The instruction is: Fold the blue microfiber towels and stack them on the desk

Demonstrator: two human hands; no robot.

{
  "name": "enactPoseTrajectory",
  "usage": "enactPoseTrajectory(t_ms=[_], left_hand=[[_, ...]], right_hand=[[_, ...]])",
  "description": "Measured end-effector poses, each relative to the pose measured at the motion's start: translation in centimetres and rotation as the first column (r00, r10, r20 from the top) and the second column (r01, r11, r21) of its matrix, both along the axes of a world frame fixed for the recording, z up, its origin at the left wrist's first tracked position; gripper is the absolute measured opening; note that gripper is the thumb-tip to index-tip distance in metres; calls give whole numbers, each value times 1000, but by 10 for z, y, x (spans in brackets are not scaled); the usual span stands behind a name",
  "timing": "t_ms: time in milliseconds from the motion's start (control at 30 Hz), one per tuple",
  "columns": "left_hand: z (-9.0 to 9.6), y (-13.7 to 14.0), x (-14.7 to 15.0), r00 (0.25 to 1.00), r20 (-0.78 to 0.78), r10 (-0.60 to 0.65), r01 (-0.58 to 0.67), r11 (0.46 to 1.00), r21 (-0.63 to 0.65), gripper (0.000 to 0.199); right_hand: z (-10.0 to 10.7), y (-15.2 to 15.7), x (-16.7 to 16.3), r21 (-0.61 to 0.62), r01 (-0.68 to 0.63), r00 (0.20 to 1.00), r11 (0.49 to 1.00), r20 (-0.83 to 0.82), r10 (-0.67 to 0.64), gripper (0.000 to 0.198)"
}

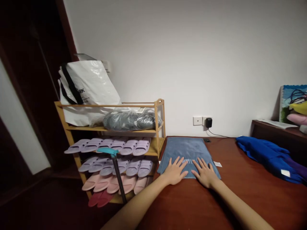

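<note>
A blue-grey cloth [185, 147] with white lettering lies flat on the reddish-brown table [230, 159], in the middle of the head view. It looks folded or layered, and white tags stick out at its sides. My left hand [174, 171] rests palm down on the cloth's near left part, fingers spread. On the near right part, my right hand [205, 172] lies flat in the same way, also with spread fingers. The lettering shows between the two hands, partly covered by the fingers. Neither hand grips anything.
Left of the table stands a wooden shoe rack [159, 127] with purple and pink slippers and a white bag [93, 83]. A turquoise-topped handle [107, 150] rises before it. Bunched blue fabric [266, 156] lies at right. A black plug [208, 122] sits in the wall socket.
</note>
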State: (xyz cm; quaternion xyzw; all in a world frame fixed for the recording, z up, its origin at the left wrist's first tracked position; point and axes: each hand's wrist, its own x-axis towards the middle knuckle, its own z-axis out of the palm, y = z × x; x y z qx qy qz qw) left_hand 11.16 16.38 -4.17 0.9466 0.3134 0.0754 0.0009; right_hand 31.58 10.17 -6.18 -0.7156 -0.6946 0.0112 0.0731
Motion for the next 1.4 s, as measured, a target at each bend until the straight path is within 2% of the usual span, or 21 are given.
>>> enactPoseTrajectory(t_ms=[167, 333, 433, 500, 567, 633, 700, 767, 967, 1067, 1200, 1300, 1400], left_hand=[[-7, 36, 12, 999, 6, 48, -48, 999, -5, 57], [-7, 43, 15, 998, -4, 57, -57, 998, -15, 57], [-6, 44, 16, 998, -25, 58, -58, 998, -11, 56], [-5, 47, 17, 998, -25, 59, -60, 998, -5, 55], [-4, 52, 20, 998, -18, 62, -62, 998, -3, 54], [-5, 59, 22, 998, -15, 58, -58, 998, -5, 54], [-7, 64, 24, 998, -9, 59, -59, 998, 1, 54], [-8, 68, 25, 998, -5, 61, -61, 998, 10, 53], [-8, 69, 26, 998, -15, 63, -63, 998, 25, 53], [-8, 67, 26, 998, -7, 66, -66, 998, 24, 52], [-8, 66, 24, 998, 12, 58, -58, 998, 9, 52], [-6, 64, 23, 998, 21, 63, -63, 998, 2, 52], [-4, 62, 21, 997, 27, 72, -72, 997, 1, 52]], right_hand=[[-2, 43, 13, -51, -2, 999, 999, -41, 0, 72], [-4, 48, 36, -66, -74, 995, 995, -78, 69, 70], [-3, 30, 88, -51, -17, 997, 999, -72, 14, 65], [-2, 8, 140, -5, 144, 989, 990, -34, -144, 64], [0, -20, 197, 93, 307, 950, 947, 24, -311, 56], [1, -48, 247, 208, 466, 871, 860, 62, -487, 52], [-1, -69, 283, 294, 579, 781, 760, 70, -621, 52], [-9, -80, 304, 337, 630, 724, 699, 69, -686, 52], [-37, -78, 309, 431, 625, 681, 651, 107, -725, 49], [-33, -84, 305, 474, 614, 657, 631, 137, -742, 50], [-15, -85, 302, 530, 549, 659, 647, 201, -724, 51], [-13, -68, 302, 562, 496, 683, 661, 217, -697, 47], [-20, -48, 300, 563, 488, 707, 667, 194, -681, 42]])
